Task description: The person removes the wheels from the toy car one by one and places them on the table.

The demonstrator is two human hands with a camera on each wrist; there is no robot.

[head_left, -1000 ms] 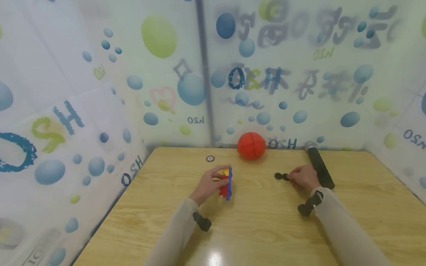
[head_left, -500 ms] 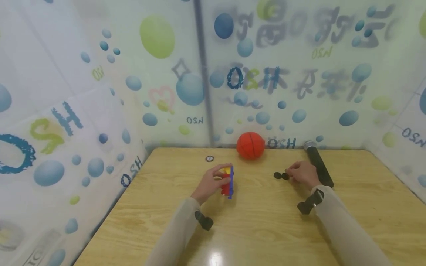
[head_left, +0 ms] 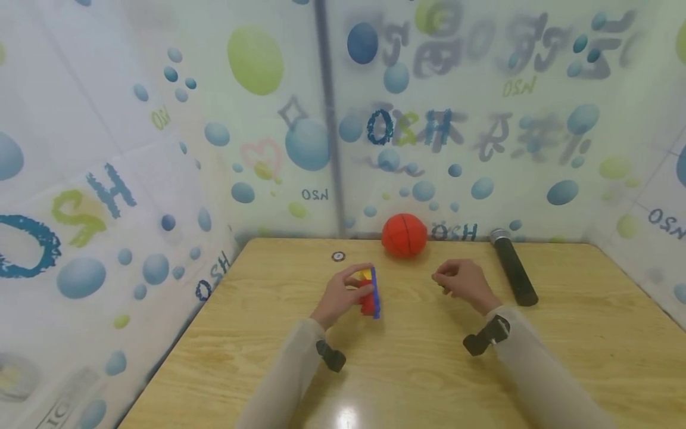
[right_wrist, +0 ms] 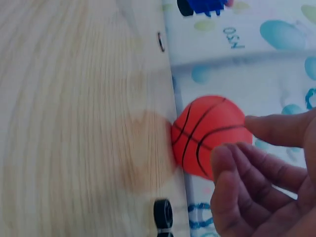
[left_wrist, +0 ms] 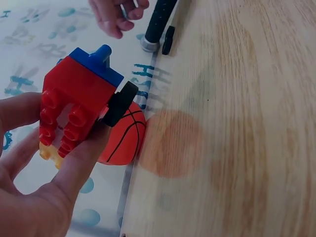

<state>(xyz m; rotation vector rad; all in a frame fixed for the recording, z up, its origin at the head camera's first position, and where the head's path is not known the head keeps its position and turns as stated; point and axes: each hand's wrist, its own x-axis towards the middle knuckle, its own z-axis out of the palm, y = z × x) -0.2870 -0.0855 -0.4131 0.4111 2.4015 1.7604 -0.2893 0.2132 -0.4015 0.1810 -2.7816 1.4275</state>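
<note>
Toy car (left_wrist: 91,81) over the bench (head_left: 418,369), tilted sideways in the left hand's (head_left: 340,295) grasp, fingers (left_wrist: 81,163) partly covering its red and yellow blocks. Right hand (head_left: 463,283) loosely bent, free of any grasp, largely masking black wheels (left_wrist: 168,40) from the head view; wheels also cropped at the right wrist view's bottom edge. Ball (head_left: 404,236) near the wall, partly hidden behind right-hand fingers there. Mic (head_left: 517,271) at right, cut off in the left wrist view. Small disc (head_left: 338,256) at back, markings illegible.
</note>
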